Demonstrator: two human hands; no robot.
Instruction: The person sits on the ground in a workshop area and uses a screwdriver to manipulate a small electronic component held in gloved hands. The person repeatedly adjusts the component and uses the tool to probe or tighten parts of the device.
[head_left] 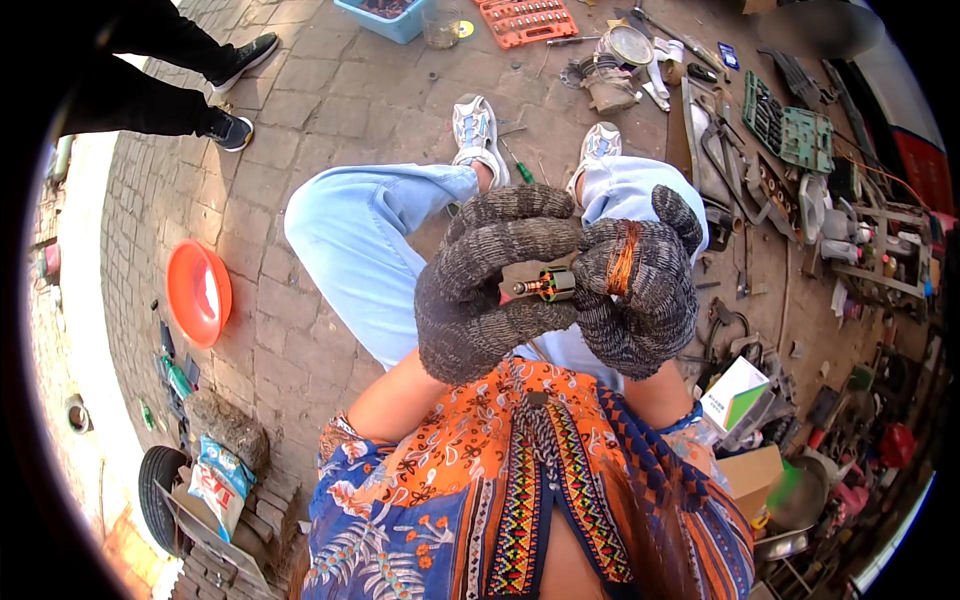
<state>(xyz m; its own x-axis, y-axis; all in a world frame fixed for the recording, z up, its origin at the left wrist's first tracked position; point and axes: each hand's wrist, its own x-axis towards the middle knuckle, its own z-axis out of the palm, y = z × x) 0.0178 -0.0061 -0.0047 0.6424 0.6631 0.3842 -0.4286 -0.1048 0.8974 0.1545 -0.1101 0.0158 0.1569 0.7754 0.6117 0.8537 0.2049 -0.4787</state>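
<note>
My right hand point(640, 310), in a dark knitted glove, is closed on a small motor armature point(548, 284) with copper windings and a shaft pointing left. A band of thin copper wire point(622, 258) circles the fingers of that glove. My left hand point(455, 285), gloved alike, curves around the armature with thumb and fingers apart, their tips close to or touching my right hand; I cannot tell whether they touch the armature. Beyond my hands a green-handled screwdriver point(523, 171) lies on the ground between my shoes.
Another person's legs point(160, 110) stand upper left. An orange basin point(198, 292) sits left, above a tire point(160, 498). A blue tub point(385, 20), socket case point(525, 22) and metal parts point(610, 80) lie ahead. Tools, a green case point(800, 140) and cartons point(745, 478) crowd the right.
</note>
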